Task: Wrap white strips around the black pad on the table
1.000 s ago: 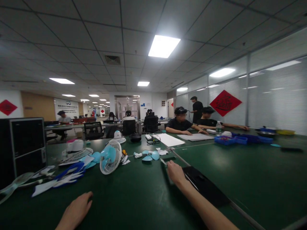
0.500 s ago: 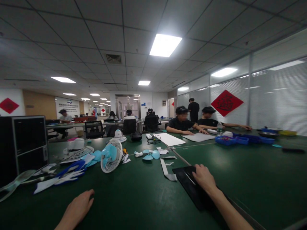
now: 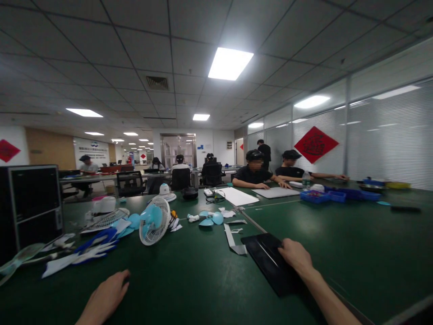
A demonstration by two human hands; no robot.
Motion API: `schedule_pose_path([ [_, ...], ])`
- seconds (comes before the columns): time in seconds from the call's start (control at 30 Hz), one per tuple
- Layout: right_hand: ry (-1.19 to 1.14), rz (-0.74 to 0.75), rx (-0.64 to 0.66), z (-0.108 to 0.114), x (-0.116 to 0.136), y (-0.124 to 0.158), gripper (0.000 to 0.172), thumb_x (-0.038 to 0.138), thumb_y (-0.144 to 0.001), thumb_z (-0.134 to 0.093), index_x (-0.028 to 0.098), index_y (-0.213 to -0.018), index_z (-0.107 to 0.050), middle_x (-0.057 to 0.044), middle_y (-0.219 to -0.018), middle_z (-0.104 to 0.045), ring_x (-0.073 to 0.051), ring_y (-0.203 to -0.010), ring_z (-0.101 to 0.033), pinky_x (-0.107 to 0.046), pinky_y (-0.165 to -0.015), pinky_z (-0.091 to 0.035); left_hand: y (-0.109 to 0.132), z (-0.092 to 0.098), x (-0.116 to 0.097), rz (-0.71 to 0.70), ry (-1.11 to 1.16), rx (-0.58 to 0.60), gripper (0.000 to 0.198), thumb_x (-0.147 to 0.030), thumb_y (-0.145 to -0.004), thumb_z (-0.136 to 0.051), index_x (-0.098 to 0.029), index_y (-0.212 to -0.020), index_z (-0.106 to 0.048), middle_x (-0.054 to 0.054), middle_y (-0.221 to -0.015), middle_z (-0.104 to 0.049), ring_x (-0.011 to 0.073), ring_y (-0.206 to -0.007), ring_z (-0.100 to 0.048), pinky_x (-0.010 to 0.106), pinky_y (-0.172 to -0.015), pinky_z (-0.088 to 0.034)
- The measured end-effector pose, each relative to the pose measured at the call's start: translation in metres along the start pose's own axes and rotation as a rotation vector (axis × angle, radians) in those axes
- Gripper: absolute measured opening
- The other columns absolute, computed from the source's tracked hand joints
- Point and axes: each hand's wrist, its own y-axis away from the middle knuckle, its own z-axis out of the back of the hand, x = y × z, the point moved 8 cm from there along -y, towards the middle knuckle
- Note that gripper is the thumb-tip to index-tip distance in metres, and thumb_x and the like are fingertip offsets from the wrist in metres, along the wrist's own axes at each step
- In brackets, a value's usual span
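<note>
At the lower left, my left hand (image 3: 105, 295) is above the green table, its fingers drawn together. A small dark spot shows at its fingertips; what it is I cannot make out. On the right, my right hand (image 3: 299, 257) has its fingers curled at the right edge of a flat, glossy black sheet (image 3: 265, 259). Its fingertips are partly hidden there. The sheet lies slanted on the table, and my wrist covers part of its near right side. A bent grey strip (image 3: 233, 241) lies just left of the sheet.
Left of centre stand a blue-and-white fan head (image 3: 154, 221) and white-and-blue gloves (image 3: 83, 255). Light-blue fan blades (image 3: 210, 218) lie farther back. A black cabinet (image 3: 34, 203) is at the left. Blue trays (image 3: 314, 196) sit back right, near two seated people.
My right hand has shifted right across the black sheet to its edge, uncovering more of it. My left hand stays low left; a dark spot now shows at its fingertips. The view has turned slightly.
</note>
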Motion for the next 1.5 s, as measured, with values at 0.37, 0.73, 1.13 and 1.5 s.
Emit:
schedule_pose_path([
  [0.37,-0.096,-0.106,-0.247,0.040,-0.018,0.005,0.037,0.033,-0.090,-0.035,0.012,-0.101,-0.063,-0.016,-0.108,-0.065,-0.030,-0.101,-0.059,-0.037,-0.077,-0.046,-0.001,0.000,0.002,0.017,0.074,-0.002,0.038,-0.030,-0.080,-0.043,-0.020,-0.113,-0.061,0.008,-0.121,-0.064,0.0232,-0.112,-0.059,0.037,-0.093,-0.048],
  [0.73,-0.429,0.632,-0.040,0.025,0.159,0.069,0.022,0.029,-0.084,-0.050,0.018,-0.094,-0.066,-0.008,-0.098,-0.064,-0.021,-0.096,-0.056,-0.030,-0.086,-0.041,0.003,0.002,-0.012,-0.023,0.143,-0.020,0.041,-0.034,-0.081,-0.041,-0.018,-0.115,-0.059,0.009,-0.120,-0.062,0.0223,-0.107,-0.060,0.035,-0.090,-0.048],
  [1.13,-0.308,1.161,0.184,-0.024,0.333,0.161,0.025,0.032,-0.082,-0.062,0.019,-0.102,-0.068,-0.006,-0.098,-0.066,-0.020,-0.095,-0.056,-0.028,-0.084,-0.041,0.009,-0.006,-0.057,-0.244,0.353,-0.053,0.061,-0.062,-0.082,-0.042,-0.021,-0.126,-0.054,0.008,-0.132,-0.052,0.0257,-0.124,-0.045,0.038,-0.107,-0.034],
  [1.5,-0.222,0.699,-0.045,-0.016,0.274,0.084,0.025,0.037,-0.086,-0.055,0.020,-0.103,-0.062,-0.007,-0.107,-0.061,-0.021,-0.101,-0.057,-0.027,-0.086,-0.044,0.030,-0.004,-0.082,-0.325,0.376,0.070,0.076,-0.063,-0.068,-0.061,-0.021,-0.131,-0.050,0.010,-0.136,-0.048,0.0291,-0.125,-0.043,0.041,-0.108,-0.032],
])
